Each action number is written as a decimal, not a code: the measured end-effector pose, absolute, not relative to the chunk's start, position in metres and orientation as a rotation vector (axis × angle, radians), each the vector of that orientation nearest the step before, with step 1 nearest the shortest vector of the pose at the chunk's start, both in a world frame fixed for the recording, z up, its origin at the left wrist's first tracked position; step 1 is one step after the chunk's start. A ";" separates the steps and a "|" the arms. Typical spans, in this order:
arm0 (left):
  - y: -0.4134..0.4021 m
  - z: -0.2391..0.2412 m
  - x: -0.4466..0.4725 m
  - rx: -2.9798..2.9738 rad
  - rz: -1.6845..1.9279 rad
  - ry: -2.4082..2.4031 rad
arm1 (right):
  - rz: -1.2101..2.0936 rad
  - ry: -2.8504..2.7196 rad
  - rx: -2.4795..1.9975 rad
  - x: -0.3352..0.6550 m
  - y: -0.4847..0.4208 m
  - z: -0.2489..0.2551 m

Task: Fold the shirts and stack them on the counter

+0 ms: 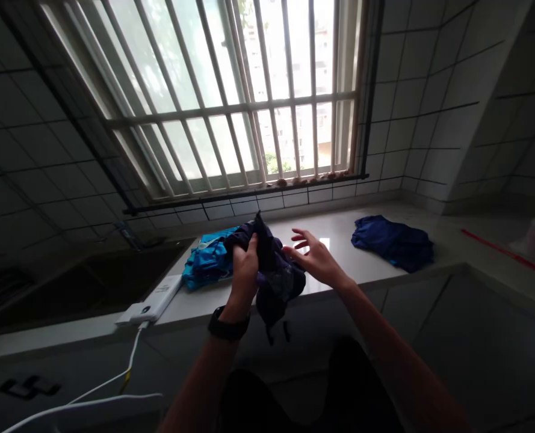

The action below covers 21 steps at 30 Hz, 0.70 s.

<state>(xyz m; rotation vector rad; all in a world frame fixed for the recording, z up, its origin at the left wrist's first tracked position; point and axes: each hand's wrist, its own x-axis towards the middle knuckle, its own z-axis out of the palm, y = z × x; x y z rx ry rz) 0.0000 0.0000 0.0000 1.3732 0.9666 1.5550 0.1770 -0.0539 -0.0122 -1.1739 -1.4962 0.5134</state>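
Bunched dark purple and black cloth (278,270), maybe a garment, hangs over the front edge of the counter. My left hand (245,264) is closed round its upper left part, thumb on top. To the right of the cloth, my right hand (315,255) has its fingers spread and holds nothing; whether a fingertip brushes the cloth I cannot tell. Behind my left hand lies a bright blue patterned cloth (208,261) on the counter. A folded dark blue cloth (391,240) rests farther right.
A white power strip (156,297) with a cable sits near the counter's (195,307) front edge. On the left is a dark sink (91,276) with a faucet (129,234). A red strip (506,249) lies at right. Behind stands a barred window (249,108).
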 end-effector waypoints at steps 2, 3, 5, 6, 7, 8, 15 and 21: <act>-0.011 0.007 0.004 1.424 1.552 0.914 | 0.561 -1.574 -1.046 0.164 -0.056 0.000; -0.015 0.010 0.005 1.446 1.549 0.880 | 0.560 -1.578 -1.013 0.161 -0.055 0.005; -0.018 0.016 0.004 1.458 1.564 0.852 | 0.502 -1.496 -0.962 0.164 -0.051 0.016; -0.016 0.018 0.001 1.444 1.597 0.881 | 0.470 -1.446 -0.930 0.169 -0.050 0.022; -0.013 0.019 -0.001 1.422 1.653 0.941 | 0.445 -1.417 -0.892 0.176 -0.048 0.027; -0.008 0.020 -0.004 1.398 1.726 1.013 | 0.424 -1.411 -0.852 0.183 -0.048 0.032; 0.009 0.022 -0.014 1.301 1.997 0.903 | 0.349 -1.306 -0.725 0.215 -0.058 0.062; 0.009 0.022 -0.007 1.758 0.990 0.691 | 0.571 -1.356 -0.643 0.203 -0.054 0.080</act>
